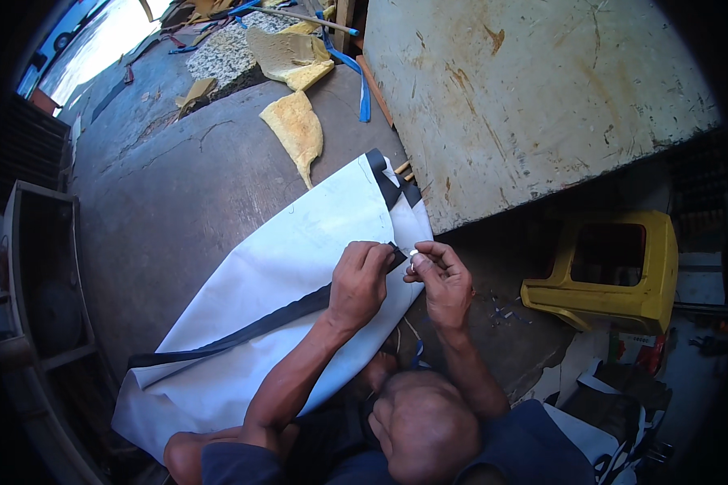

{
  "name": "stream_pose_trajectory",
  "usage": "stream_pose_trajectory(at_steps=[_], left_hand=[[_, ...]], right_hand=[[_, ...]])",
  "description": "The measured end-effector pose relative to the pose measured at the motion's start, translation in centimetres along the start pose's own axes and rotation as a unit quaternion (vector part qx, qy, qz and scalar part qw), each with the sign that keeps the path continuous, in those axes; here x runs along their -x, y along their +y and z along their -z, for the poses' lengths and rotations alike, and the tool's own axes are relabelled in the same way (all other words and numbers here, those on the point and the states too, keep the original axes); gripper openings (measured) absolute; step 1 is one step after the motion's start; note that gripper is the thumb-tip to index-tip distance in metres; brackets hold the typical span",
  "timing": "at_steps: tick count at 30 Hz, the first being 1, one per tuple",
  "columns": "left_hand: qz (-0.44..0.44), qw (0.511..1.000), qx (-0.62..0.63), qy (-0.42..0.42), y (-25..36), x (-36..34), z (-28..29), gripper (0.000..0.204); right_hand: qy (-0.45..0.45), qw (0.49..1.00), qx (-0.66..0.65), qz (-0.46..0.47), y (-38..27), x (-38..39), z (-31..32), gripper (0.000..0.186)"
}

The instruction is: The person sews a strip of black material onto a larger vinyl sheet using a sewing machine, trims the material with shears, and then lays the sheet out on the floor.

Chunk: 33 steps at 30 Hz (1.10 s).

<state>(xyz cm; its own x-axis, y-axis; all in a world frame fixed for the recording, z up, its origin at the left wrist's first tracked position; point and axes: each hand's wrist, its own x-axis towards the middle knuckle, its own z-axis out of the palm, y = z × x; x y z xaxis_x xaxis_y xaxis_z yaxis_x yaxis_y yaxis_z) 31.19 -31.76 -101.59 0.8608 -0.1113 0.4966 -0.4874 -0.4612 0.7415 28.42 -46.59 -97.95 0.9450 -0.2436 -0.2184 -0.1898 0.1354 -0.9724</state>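
Note:
A large white sheet (259, 263), which looks like coated fabric, lies across the floor and up to my knees. A long black strip (259, 325) runs diagonally along it. The fingers of my left hand (356, 284) are closed in a pinch on the upper end of this strip. Just to its right, my right hand (446, 287) pinches a small whitish, shiny piece between thumb and forefinger; its kind is too small to make out. A gap of a finger's width or so separates the piece from the strip's end. Black edging (383, 178) also shows at the sheet's far corner.
A worn pale board (534, 113) fills the upper right, close beyond the sheet. Yellow foam scraps (294, 133), a blue strap (365, 101) and a speckled foam block (226, 61) lie ahead. A yellow cab-shaped shell (662, 267) stands at right, a wooden frame (78, 275) at left.

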Motion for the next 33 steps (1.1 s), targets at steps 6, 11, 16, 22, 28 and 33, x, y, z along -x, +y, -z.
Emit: stream_pose_trajectory(at_steps=[6, 11, 16, 22, 28, 33], left_hand=[[0.100, 0.984, -0.069, 0.129, -3.7, -3.3, 4.5, 0.007], [0.151, 0.974, -0.062, 0.159, -4.4, -4.3, 6.4, 0.012], [0.155, 0.973, -0.030, 0.166, -4.8, -4.0, 5.7, 0.006], [0.167, 0.973, -0.011, 0.159, -4.8, -4.0, 5.8, 0.005], [0.162, 0.979, -0.039, 0.118, -4.9, -3.3, 5.5, 0.011], [0.151, 0.982, -0.025, 0.107, -4.2, -4.1, 4.4, 0.008]], right_hand=[[-0.004, 0.997, 0.020, -0.076, 2.5, -1.7, 3.4, 0.023], [0.010, 0.986, -0.091, -0.137, 4.3, -2.7, 4.2, 0.021], [0.013, 0.944, -0.261, -0.201, 7.9, -6.7, 2.8, 0.013], [0.004, 0.978, 0.009, -0.209, 12.1, -11.7, 1.1, 0.028], [0.084, 0.961, 0.227, -0.136, 13.5, -16.3, -1.0, 0.045], [0.031, 0.986, 0.015, -0.165, 13.6, -18.0, 0.6, 0.028]])
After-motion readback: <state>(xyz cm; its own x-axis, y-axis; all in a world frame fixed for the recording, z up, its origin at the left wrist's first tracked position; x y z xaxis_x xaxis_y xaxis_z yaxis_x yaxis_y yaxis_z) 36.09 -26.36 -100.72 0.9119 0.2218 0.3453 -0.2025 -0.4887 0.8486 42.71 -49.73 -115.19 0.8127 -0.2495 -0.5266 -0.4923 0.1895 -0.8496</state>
